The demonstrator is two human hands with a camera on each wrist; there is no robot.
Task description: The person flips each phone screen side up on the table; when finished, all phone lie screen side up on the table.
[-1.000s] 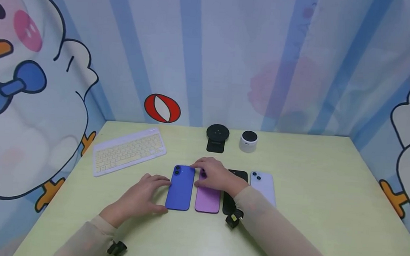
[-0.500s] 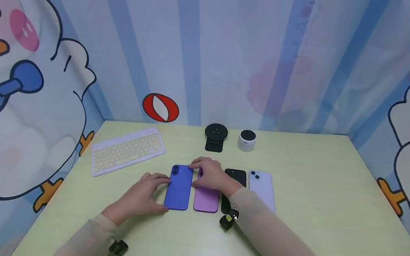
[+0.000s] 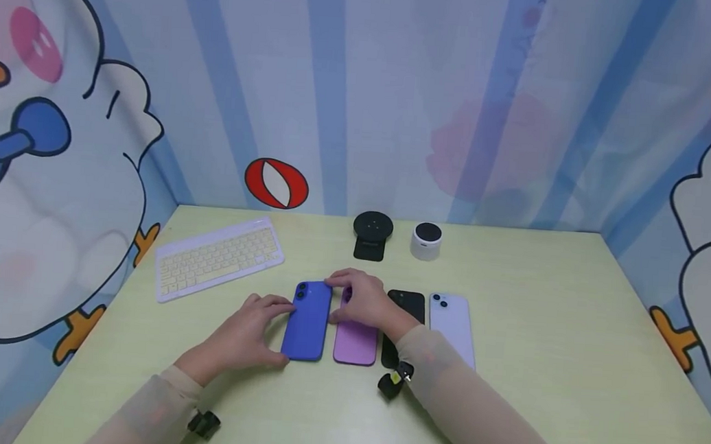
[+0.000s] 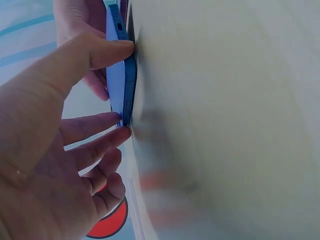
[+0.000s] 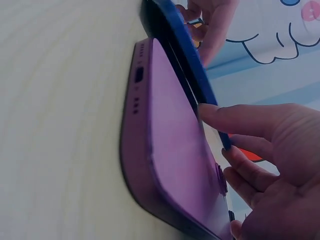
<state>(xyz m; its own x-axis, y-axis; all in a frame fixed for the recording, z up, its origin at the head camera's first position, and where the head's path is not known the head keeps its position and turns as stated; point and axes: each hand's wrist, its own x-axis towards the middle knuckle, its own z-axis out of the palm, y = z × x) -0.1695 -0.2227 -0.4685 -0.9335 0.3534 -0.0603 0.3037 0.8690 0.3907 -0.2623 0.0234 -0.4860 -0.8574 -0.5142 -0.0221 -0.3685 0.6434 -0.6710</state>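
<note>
A blue smartphone (image 3: 306, 322) lies back up, its right edge tilted a little off the table, with both hands on it. My left hand (image 3: 239, 334) holds its left side, thumb at the bottom corner and fingertips on the long edge. With thumb and fingers my right hand (image 3: 367, 304) pinches its upper right part. The right wrist view shows the dark underside of the raised blue smartphone (image 5: 192, 60) beside a purple smartphone (image 5: 175, 135). That purple phone lies flat under my right hand, its upper part partly covered.
A black smartphone (image 3: 407, 303) and a pale lavender smartphone (image 3: 452, 322) lie to the right, partly behind my right forearm. Behind stand a black charging stand (image 3: 372, 231) and a small white speaker (image 3: 425, 244). A white keyboard (image 3: 219, 260) lies at the back left.
The blue smartphone's right edge has risen slightly from the table, with both hands staying on it. The whole view has shifted a little; the other phones lie as before.
</note>
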